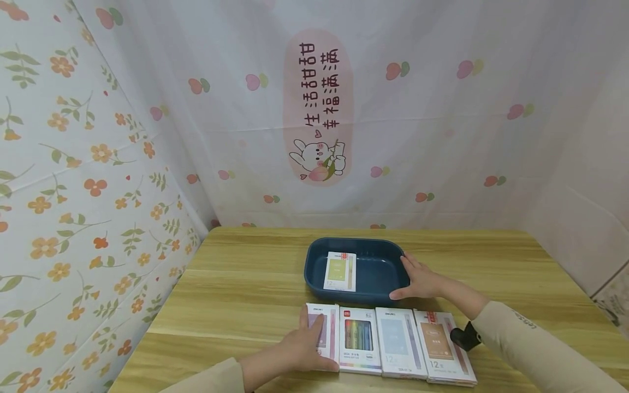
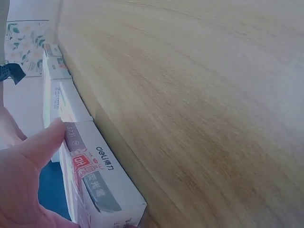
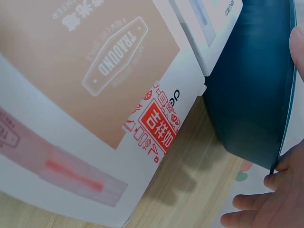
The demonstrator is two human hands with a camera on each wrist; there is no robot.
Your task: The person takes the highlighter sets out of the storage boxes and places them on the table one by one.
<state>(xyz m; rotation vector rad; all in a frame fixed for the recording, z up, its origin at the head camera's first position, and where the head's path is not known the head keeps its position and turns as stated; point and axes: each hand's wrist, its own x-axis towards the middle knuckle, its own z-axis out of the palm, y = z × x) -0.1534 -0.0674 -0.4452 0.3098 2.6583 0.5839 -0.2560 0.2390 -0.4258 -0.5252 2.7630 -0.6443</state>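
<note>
My left hand [image 1: 307, 344] grips a white highlighter box [image 2: 116, 171] with a mauve panel, thumb and fingers at its sides. This box lies at the left end of a row. To its right come a box [image 1: 360, 339] with a window of rainbow colours, a grey-blue panelled box [image 1: 400, 341] and an orange-brown panelled highlighter box [image 3: 90, 80]. Behind the row stands a dark blue basin [image 1: 378, 297]. At its right front corner, my right hand [image 1: 420, 280] rests on the rim with fingers spread. A yellow-green panelled box [image 1: 340, 271] lies inside the basin, at the left.
The wooden table [image 1: 236, 284] extends to both sides of the basin. A patterned curtain [image 1: 432, 136] hangs behind it, and a floral cloth [image 1: 88, 218] hangs along the left. A small black device [image 1: 466, 337] sits at the right wrist, overlapping the orange-brown box.
</note>
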